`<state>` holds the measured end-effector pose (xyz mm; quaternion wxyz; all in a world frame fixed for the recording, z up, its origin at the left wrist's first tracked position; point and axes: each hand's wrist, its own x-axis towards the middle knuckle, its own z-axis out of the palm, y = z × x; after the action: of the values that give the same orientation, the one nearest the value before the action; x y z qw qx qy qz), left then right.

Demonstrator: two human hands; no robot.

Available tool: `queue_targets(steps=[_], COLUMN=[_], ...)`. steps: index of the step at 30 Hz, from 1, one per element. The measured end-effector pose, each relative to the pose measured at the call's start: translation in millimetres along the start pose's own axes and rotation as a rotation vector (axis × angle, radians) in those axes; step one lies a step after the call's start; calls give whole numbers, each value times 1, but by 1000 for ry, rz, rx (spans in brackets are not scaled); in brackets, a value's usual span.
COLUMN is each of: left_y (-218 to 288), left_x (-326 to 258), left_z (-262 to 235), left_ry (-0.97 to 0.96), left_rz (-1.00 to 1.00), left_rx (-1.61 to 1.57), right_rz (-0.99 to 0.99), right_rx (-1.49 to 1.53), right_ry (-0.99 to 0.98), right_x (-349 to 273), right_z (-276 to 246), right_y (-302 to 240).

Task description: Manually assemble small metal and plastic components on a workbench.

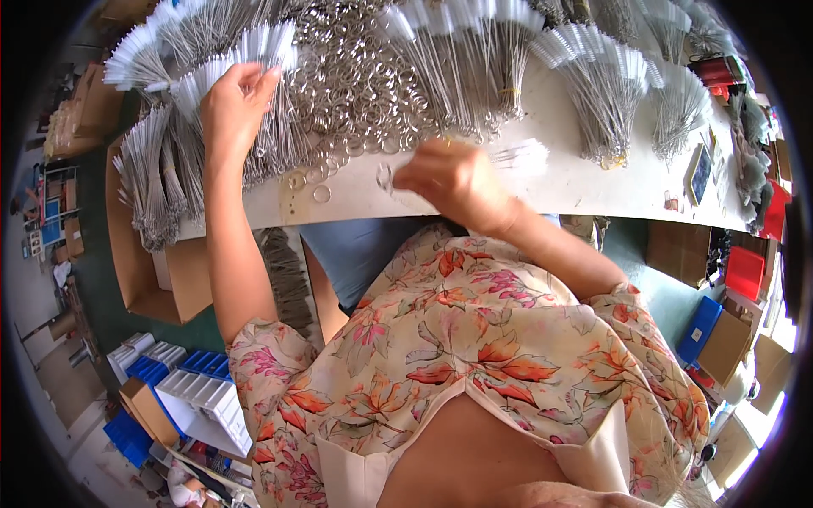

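My left hand (pixel 235 108) is over the white bristle heads of a bundle of thin wire-handled brushes (pixel 275 127) at the back left. Its fingers are curled together; what is between them, if anything, is hidden. My right hand (pixel 457 184) is closed above the table's front edge, slightly smeared by motion. A blurred metal ring (pixel 384 176) shows at its fingertips. Behind it spreads a big heap of shiny metal rings (pixel 364 76). A few loose white-tipped brushes (pixel 521 156) lie just right of my right hand.
More brush bundles (pixel 597 93) stand along the white table (pixel 542 190), on both sides of the ring heap. A single ring (pixel 322 194) lies near the front edge. A phone-like device (pixel 700 173) is at the right. An open cardboard box (pixel 161 284) stands below left.
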<state>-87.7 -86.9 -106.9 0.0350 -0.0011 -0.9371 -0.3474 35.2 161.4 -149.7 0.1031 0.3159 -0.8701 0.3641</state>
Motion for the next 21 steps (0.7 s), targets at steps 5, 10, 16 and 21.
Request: queue_targets(steps=[5, 10, 16, 21], left_y=[-44, -42, -16, -52], left_x=[23, 11, -13, 4], left_z=[14, 11, 10, -28], left_ry=[1, 7, 313, 237], left_rz=[2, 10, 178, -32], left_rx=[547, 640, 472, -841], right_rz=[-65, 342, 666, 660], right_rx=[-91, -299, -402, 18], right_ry=[93, 222, -37, 197], right_x=[-11, 53, 73, 71], right_z=[4, -37, -49, -57], right_y=[37, 93, 114, 137])
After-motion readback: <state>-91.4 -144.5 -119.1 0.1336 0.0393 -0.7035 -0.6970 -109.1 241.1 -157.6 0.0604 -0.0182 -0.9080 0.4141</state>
